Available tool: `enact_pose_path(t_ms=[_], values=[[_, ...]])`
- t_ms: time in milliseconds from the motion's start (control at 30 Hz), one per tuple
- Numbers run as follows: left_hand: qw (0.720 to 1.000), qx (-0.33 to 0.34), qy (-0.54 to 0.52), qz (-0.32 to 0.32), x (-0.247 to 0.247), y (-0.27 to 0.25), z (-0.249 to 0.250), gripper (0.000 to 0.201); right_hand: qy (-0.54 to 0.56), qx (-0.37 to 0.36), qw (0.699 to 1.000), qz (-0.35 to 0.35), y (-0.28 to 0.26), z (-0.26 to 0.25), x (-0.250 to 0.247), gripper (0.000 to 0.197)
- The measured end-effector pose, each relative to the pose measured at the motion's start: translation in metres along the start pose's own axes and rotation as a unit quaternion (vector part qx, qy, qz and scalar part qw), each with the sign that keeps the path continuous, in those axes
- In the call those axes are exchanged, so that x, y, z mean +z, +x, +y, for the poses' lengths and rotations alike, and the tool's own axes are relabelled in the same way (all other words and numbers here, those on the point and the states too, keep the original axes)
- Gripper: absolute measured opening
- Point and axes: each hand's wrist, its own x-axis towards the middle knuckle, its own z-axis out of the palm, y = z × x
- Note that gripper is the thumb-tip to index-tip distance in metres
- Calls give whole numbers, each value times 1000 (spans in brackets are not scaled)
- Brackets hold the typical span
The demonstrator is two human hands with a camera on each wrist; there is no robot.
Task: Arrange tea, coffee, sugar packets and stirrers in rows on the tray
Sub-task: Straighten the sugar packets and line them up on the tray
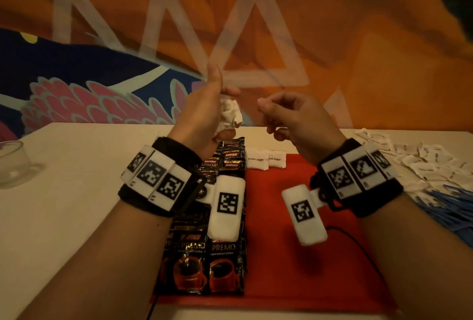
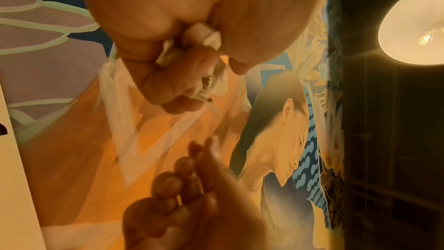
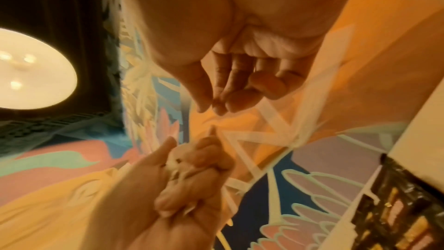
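My left hand (image 1: pixel 217 104) is raised above the tray's far end and grips a crumpled bunch of white sugar packets (image 1: pixel 230 115); the left wrist view shows the bunch (image 2: pixel 201 35) squeezed inside the curled fingers. My right hand (image 1: pixel 279 117) hovers just to its right with fingers loosely curled, and nothing shows in it in the right wrist view (image 3: pixel 230 90). Below lies the red tray (image 1: pixel 294 243). Two rows of black coffee packets (image 1: pixel 222 263) fill its left side. Two brown sugar packets (image 1: pixel 265 162) lie side by side at its far edge.
A pile of loose white packets (image 1: pixel 422 161) and a bundle of blue stirrers (image 1: pixel 455 204) lie on the table right of the tray. A glass cup (image 1: pixel 11 163) stands at the far left. A black cable (image 1: pixel 353 240) crosses the tray's right part.
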Motion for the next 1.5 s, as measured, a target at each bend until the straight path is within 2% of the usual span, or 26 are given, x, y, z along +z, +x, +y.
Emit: enact_pose_path(t_ms=[67,233,367,433,533,700,833,933,1067,1200,1267,1367,1500], values=[[1000,-6,19,-10,3,-2,-1,59,2,-25,1000,-12,-9,-5,5,13],[998,-8,57,-31,9,-5,-5,60,-82,-47,995,-36,-19,-3,12,10],[992,-13,97,-85,9,-5,-6,49,-57,-13,998,-27,-15,1,9,10],[987,-4,117,-112,8,-6,-6,47,-32,13,999,-39,-15,2,8,18],[987,-2,95,-133,7,-8,-6,31,31,41,998,-45,-16,1,6,20],[992,0,42,-116,-1,-2,-3,14,128,39,991,-22,-14,-4,0,11],[995,-9,54,-81,-2,1,-3,6,138,12,990,14,-13,-2,1,12],[996,12,71,-49,0,0,-5,2,139,12,990,23,-12,0,1,15],[988,57,127,-61,1,0,-10,18,104,15,994,19,-13,1,-1,11],[987,58,126,-76,4,-2,-11,20,84,5,993,82,-12,2,-2,2],[990,58,110,-73,5,-2,-10,18,89,4,991,105,-11,3,-3,7],[991,68,96,-67,5,-1,-11,15,76,-50,990,111,-12,4,-1,11],[991,78,77,-70,3,0,-11,26,44,-126,985,112,-12,5,-1,20]])
